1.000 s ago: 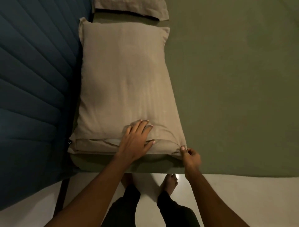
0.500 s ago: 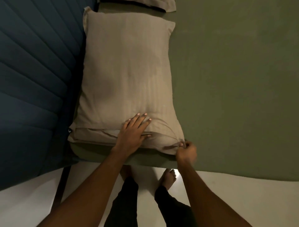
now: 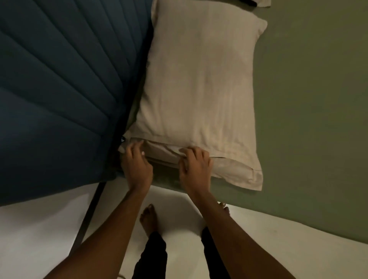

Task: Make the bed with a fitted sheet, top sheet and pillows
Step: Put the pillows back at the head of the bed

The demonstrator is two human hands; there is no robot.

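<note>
A beige pillow (image 3: 201,79) lies lengthwise on the olive green sheet (image 3: 314,99), close to the headboard. Its open end faces me, with the pillowcase flap folded along the near edge. My left hand (image 3: 136,165) grips the near left corner of the pillowcase, fingers curled on the fabric. My right hand (image 3: 196,161) pinches the flap near the middle of the same edge. The near right corner of the case lies flat and free. A second beige pillow (image 3: 256,2) shows only as a sliver at the top edge.
A dark blue padded headboard (image 3: 59,89) fills the left side, with a dark frame leg (image 3: 91,209) below it. A pale floor (image 3: 39,239) runs along the bed's near edge. My bare feet and dark trousers stand on it beneath my arms.
My left hand left the pillow's top and moved to the near left corner. My right hand let go of the near right corner and shifted left to the flap. The view swung left.
</note>
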